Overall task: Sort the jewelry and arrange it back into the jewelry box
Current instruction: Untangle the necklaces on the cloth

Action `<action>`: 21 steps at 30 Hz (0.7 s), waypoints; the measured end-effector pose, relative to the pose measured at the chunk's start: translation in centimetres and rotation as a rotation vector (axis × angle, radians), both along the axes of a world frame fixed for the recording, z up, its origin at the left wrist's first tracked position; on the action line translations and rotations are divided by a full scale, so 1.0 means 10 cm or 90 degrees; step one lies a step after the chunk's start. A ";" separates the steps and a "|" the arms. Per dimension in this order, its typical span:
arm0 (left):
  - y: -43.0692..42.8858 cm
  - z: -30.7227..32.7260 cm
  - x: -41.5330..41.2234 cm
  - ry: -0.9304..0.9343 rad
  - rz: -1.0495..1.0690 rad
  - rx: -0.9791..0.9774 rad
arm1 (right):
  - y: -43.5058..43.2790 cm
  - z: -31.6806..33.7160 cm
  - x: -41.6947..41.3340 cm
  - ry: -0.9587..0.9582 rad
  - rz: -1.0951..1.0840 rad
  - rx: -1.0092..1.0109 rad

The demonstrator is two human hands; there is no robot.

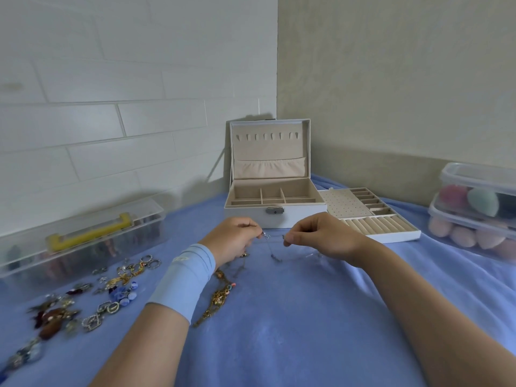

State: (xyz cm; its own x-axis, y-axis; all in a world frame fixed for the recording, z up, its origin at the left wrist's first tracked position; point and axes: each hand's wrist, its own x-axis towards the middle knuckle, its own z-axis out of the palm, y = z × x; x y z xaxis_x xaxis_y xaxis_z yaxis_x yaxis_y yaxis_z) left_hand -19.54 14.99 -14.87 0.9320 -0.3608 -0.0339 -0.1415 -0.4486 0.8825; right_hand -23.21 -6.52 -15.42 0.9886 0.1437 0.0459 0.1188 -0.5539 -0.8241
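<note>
Head view. The box [275,210] stood open against the wall corner, lid upright, its row of hooks [266,136] bare and its lower compartments showing nothing inside. The tray [371,216] lay just beside the box to its right, also showing no pieces in it.

Directly in front of the box, both hands were raised over the blue cloth [279,317]. The left hand [234,241] pinched one end of a thin silver chain [272,254] between thumb and forefinger; the clasp showed at the fingertips. The right hand [321,236] pinched the other end in the same manner. The chain sagged between them, its low point touching or just above the cloth; which could not be determined.

Left of the box and nearer the wearer, a gold chain [219,296] lay bunched beside the left wrist, which wore a blue band [185,277]. Further left lay the unsorted pile [92,297] of rings, earrings and charms. A clear case [81,236] sat behind the pile; two tubs [477,210] stood well right of the box.

Assessment: the step in hand appeared to be drawing one necklace out straight, with the sorting barely begun. The next move would call for carrying the chain to the lid and hanging it on a hook, keeping both ends apart so it does not knot.
</note>
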 end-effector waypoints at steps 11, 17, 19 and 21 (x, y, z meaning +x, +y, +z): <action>0.07 -0.03 0.00 -0.145 -0.042 0.178 | 0.09 0.02 0.01 -0.052 -0.061 0.169; 0.05 0.03 -0.05 -0.122 -0.092 0.165 | 0.17 -0.01 0.07 -0.024 -0.049 0.338; 0.04 0.05 -0.06 -0.109 -0.095 0.153 | 0.16 -0.01 0.08 -0.018 -0.049 0.328; 0.03 0.07 -0.09 -0.049 -0.120 0.145 | 0.12 -0.01 0.09 -0.041 -0.053 0.258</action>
